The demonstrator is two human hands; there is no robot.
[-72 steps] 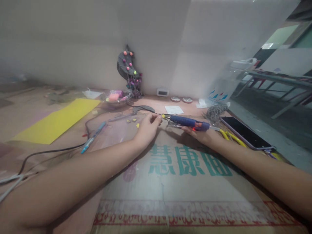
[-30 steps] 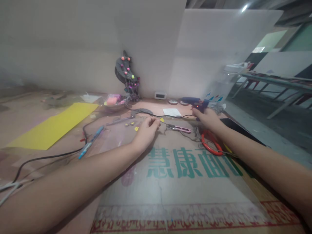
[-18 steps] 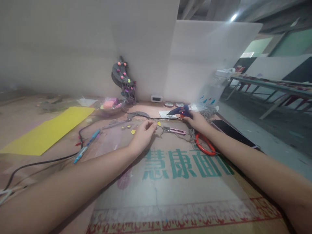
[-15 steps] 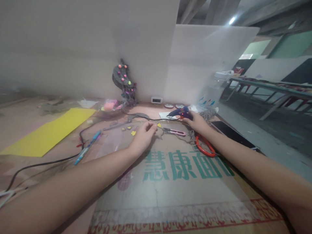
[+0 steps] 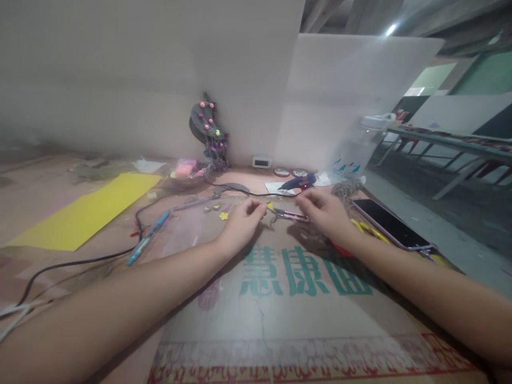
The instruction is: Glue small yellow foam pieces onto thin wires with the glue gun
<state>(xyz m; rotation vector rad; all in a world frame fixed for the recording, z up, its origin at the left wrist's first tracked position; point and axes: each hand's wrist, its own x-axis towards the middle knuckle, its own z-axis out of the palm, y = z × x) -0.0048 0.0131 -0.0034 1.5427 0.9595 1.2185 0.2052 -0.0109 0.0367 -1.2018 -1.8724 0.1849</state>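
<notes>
My left hand (image 5: 247, 216) is closed in a pinch in the middle of the table. A small yellow piece (image 5: 270, 206) shows at its fingertips, with a bit of grey yarn hanging close by. Beside it, my right hand (image 5: 325, 213) hovers with loosely bent fingers and nothing visible in them. Between the hands lies a pink utility knife (image 5: 293, 215), partly covered by the right fingers. Just behind the right hand, a dark blue glue gun (image 5: 300, 182) with a lit red light rests near a white paper (image 5: 278, 188). Small yellow flowers (image 5: 223, 216) lie left of my left hand.
Yellow sheet (image 5: 88, 213), blue pen (image 5: 149, 237) and black cord (image 5: 80, 263) lie left. At the back stand a grey moon-shaped ornament (image 5: 202, 121) and small digital display (image 5: 262, 162). Right are grey yarn (image 5: 347, 186), yellow-handled scissors (image 5: 370, 229), phone (image 5: 390, 223) and bottle (image 5: 360, 144).
My right hand has let go of the glue gun and come nearer to me, now over the red-handled tool. My left hand keeps its pinch. The view has shifted slightly.
</notes>
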